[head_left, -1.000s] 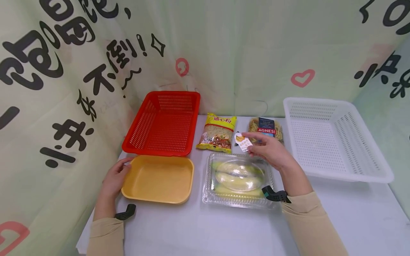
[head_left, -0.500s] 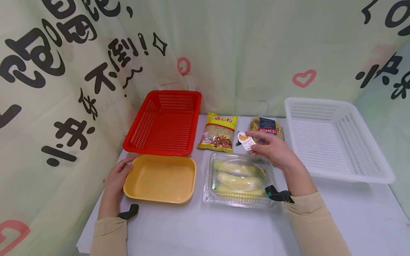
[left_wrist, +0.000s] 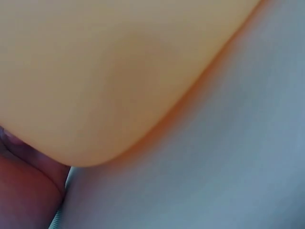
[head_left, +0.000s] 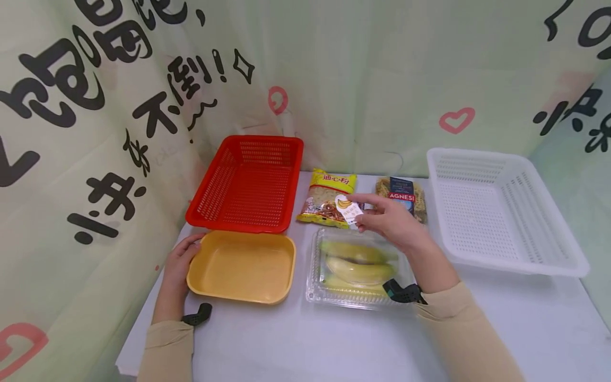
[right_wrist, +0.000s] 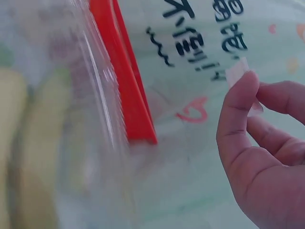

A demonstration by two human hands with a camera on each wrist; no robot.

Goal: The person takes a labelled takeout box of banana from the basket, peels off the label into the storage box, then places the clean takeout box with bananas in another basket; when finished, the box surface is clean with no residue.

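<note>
My right hand [head_left: 377, 215] pinches a small white tag with a banana picture [head_left: 348, 209] above the far edge of a clear plastic box of bananas [head_left: 358, 265]. In the right wrist view the tag [right_wrist: 237, 71] shows between thumb and fingers, with the clear box [right_wrist: 62, 143] at the left. My left hand [head_left: 179, 260] holds the left rim of an empty yellow tray [head_left: 241, 268]. The left wrist view shows only the yellow tray [left_wrist: 105, 71] close up and the white table.
An empty red basket [head_left: 248, 183] stands behind the yellow tray. A yellow noodle packet [head_left: 324, 199] and an Agnesi pasta packet [head_left: 403, 193] lie at the back. An empty white basket [head_left: 496, 207] stands at the right. Printed curtains close off the back and sides.
My right hand has carried the banana tag to the left, from in front of the pasta packet to over the noodle packet's corner. The left hand stays on the yellow tray.
</note>
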